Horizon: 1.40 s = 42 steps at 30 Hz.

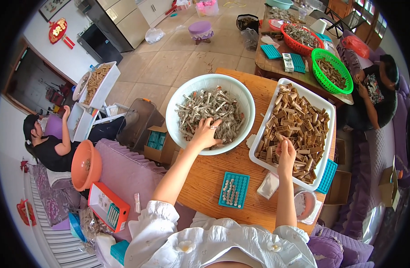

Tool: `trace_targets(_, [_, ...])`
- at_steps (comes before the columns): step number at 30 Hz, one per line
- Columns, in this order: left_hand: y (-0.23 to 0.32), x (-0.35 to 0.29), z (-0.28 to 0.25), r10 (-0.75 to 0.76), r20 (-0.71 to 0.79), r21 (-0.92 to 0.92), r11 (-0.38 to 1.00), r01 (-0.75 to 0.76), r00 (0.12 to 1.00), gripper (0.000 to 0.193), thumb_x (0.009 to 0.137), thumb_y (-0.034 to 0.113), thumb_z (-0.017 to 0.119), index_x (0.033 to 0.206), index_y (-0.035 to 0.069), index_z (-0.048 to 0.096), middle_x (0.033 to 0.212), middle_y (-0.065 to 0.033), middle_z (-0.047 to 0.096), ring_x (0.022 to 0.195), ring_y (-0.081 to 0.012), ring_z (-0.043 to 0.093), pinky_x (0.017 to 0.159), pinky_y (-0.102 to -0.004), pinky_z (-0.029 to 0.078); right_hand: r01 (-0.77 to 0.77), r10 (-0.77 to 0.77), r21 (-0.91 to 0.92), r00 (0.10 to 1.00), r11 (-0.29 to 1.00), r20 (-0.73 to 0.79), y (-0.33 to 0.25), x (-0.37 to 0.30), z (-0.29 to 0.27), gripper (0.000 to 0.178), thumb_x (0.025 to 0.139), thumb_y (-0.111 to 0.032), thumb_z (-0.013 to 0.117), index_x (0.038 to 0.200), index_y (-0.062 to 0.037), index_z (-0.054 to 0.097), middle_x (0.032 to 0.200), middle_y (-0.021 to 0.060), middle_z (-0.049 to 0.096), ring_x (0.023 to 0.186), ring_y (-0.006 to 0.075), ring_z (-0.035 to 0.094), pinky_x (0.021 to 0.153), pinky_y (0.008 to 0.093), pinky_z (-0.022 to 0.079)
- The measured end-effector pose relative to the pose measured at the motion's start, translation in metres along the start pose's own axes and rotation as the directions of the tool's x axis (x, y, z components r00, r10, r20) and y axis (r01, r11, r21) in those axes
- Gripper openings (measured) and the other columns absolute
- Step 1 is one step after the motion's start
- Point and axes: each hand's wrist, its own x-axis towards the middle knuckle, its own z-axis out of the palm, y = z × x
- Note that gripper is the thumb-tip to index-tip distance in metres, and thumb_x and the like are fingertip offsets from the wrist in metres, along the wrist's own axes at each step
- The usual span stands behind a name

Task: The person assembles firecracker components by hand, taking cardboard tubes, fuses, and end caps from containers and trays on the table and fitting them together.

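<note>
My left hand rests on a heap of thin grey-brown, dried-looking pieces in a large pale basin. Its fingers are apart and some tips sink into the heap, so I cannot see whether they touch one piece in particular. My right hand is closed in a pinch on a short brown tube-like piece, over the near left part of a white tray. Many similar brown pieces fill that tray. Between my forearms lies a teal holed rack, with small pale round pieces standing in rows.
A clear packet and a cup stand by my right forearm. Another teal rack lies beside the tray. A side table carries red and green baskets. One person sits left, another right.
</note>
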Motion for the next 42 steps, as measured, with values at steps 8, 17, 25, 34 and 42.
trace_targets(8, [-0.036,0.011,-0.055,-0.124,-0.564,-0.393,0.910,-0.133,0.817,0.014,0.069,-0.001,0.059,0.081,0.003,0.054,0.084,-0.0103,0.056,0.076,-0.0202,0.056,0.068,-0.0298,0.047,0.001,0.000,-0.012,0.999,1.000,0.043,0.000,0.001,0.004,0.027,0.089,-0.017,0.042,0.102,0.0039,0.054,0.064,-0.0021,0.042,0.059,0.0056,0.037,0.054,0.0191,0.032])
trace_targets(17, [-0.008,0.001,-0.198,-0.179,-0.758,-0.459,0.830,-0.318,0.627,0.010,0.071,0.000,0.056,0.081,0.003,0.057,0.080,-0.0097,0.060,0.075,-0.0181,0.059,0.066,-0.0279,0.045,-0.039,0.038,0.035,0.999,0.999,0.035,0.000,0.001,0.003,0.026,0.089,-0.015,0.042,0.101,0.0042,0.054,0.065,-0.0025,0.041,0.059,0.0059,0.037,0.056,0.0196,0.033])
trace_targets(25, [-0.031,-0.001,-0.066,-0.032,-0.235,-0.411,0.909,-0.070,0.972,0.029,0.081,0.001,0.045,0.109,0.003,0.049,0.101,-0.0137,0.059,0.096,-0.0230,0.056,0.081,-0.0320,0.043,-0.016,0.017,-0.005,0.987,1.000,0.161,-0.002,-0.002,0.006,0.024,0.088,-0.013,0.043,0.101,0.0036,0.054,0.068,-0.0027,0.043,0.061,0.0058,0.039,0.057,0.0190,0.035])
trace_targets(34, [-0.028,-0.012,-0.160,-0.235,-0.243,-0.881,0.459,-0.113,0.941,0.023,0.083,0.003,0.037,0.104,0.000,0.047,0.088,-0.0107,0.059,0.073,-0.0153,0.059,0.064,-0.0275,0.048,-0.047,0.046,0.006,0.991,0.999,0.125,-0.002,0.000,0.003,0.025,0.088,-0.013,0.043,0.103,0.0037,0.053,0.068,-0.0017,0.044,0.061,0.0063,0.039,0.057,0.0195,0.034])
trace_targets(42, [-0.023,-0.031,-0.086,0.220,0.214,-0.192,0.965,-0.180,0.952,0.047,0.075,0.026,0.058,0.116,0.006,0.047,0.117,-0.0122,0.050,0.107,-0.0221,0.048,0.092,-0.0318,0.037,-0.041,0.039,0.007,0.991,0.999,0.126,-0.005,-0.001,0.003,0.024,0.088,-0.012,0.043,0.103,0.0045,0.053,0.068,-0.0009,0.045,0.062,0.0067,0.039,0.058,0.0200,0.034])
